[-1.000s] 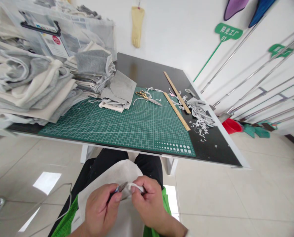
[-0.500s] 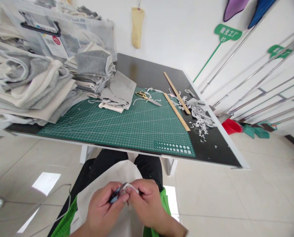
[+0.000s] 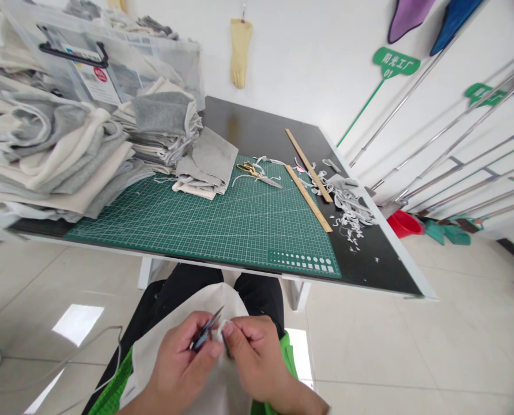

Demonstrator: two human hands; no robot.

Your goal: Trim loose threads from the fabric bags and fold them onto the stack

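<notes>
Low over my lap, my left hand (image 3: 188,351) is closed round a small pair of thread snips (image 3: 205,331), dark and bluish, with the blades pointing up and to the right. Close beside it, my right hand (image 3: 252,351) pinches a bunched bit of the pale fabric between thumb and fingers. That off-white fabric (image 3: 162,343) lies spread over my lap, its lower part running beneath both hands. The blade tips stand near the pinched edge. Whether they touch it I cannot tell.
Ahead is a black table (image 3: 265,115) with a green cutting mat (image 3: 188,225). On it lie gold-handled scissors (image 3: 257,172), two wooden rulers (image 3: 309,199), fabric scraps (image 3: 347,199) and grey cloth stacks (image 3: 157,121). A clear plastic box (image 3: 174,63) stands behind at left.
The snips' blades have come up and into clearer sight beside the fabric. My hands have drawn slightly apart at the fingertips. The table things stay put; the view has shifted slightly.
</notes>
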